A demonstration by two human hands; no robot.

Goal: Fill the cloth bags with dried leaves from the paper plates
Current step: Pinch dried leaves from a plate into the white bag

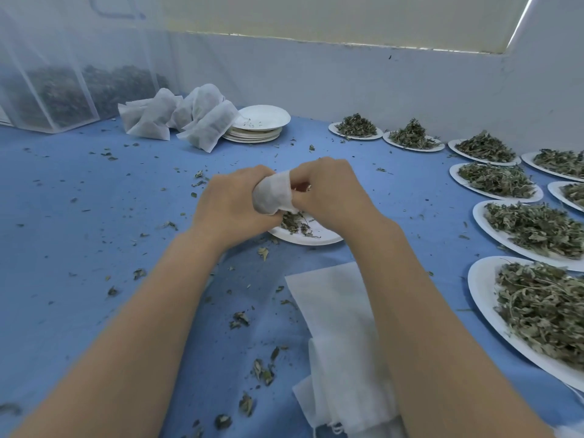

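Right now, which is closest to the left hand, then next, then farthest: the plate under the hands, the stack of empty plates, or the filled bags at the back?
1. Plate under the hands, just below the left hand.
2. Stack of empty plates, far back, middle.
3. Filled bags, back left; nearly tied with the stack.

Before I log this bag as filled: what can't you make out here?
Head view:
- Cloth bag: its fill and mouth, hidden by left hand and right hand.
- Plate below: mostly covered by both hands.
- Right-edge plates: cut off by the frame.
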